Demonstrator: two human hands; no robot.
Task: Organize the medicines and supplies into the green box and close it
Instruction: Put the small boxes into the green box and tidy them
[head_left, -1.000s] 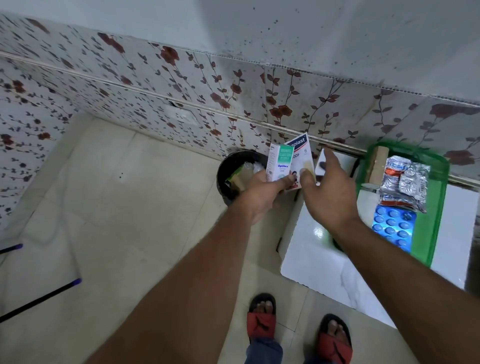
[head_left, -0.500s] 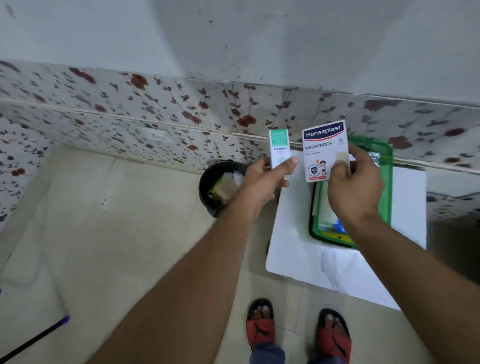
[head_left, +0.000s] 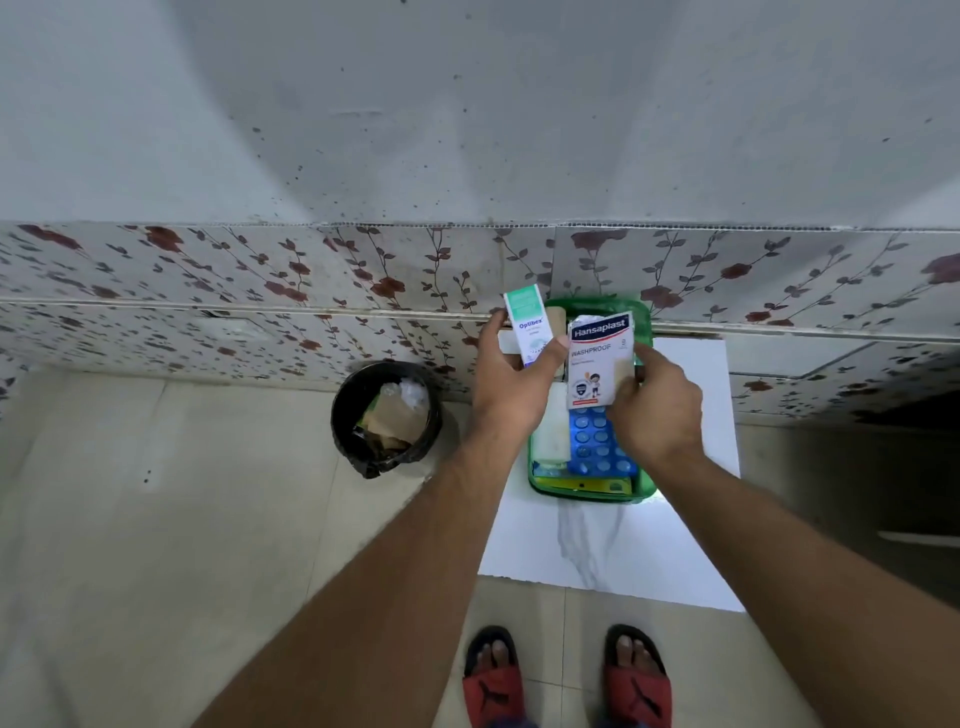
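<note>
- My left hand (head_left: 511, 387) grips the Optibex carton (head_left: 529, 327) upright, thumb across its lower front, fingers behind it.
- My right hand (head_left: 655, 410) pinches the Hansaplast packet (head_left: 600, 358) by its lower right corner; the packet is tilted slightly and hangs over the green box (head_left: 641, 488).
- Green box: open, on the white desk (head_left: 691, 530), far end against the tiled wall. From the box centre, the Optibex carton is at 11 o'clock and the Hansaplast packet at 12 o'clock.
- Box contents seen: blue blister pack (head_left: 597, 447) in the middle; a pale whitish packet (head_left: 551, 441) at 9 o'clock of it; a yellow-green item (head_left: 587, 487) at 6 o'clock, along the near wall; a tan piece (head_left: 556, 318) and some crumpled silver foil (head_left: 589, 318) at the far end.
- Black bin (head_left: 387, 415) on the floor at 9 o'clock of the box, lined with a black bag, holding brown paper and white crumpled waste.
- Hidden: the upper half of the box interior is covered by the packet and my hands. Small print on both packs is unreadable. I cannot make out a lid.
</note>
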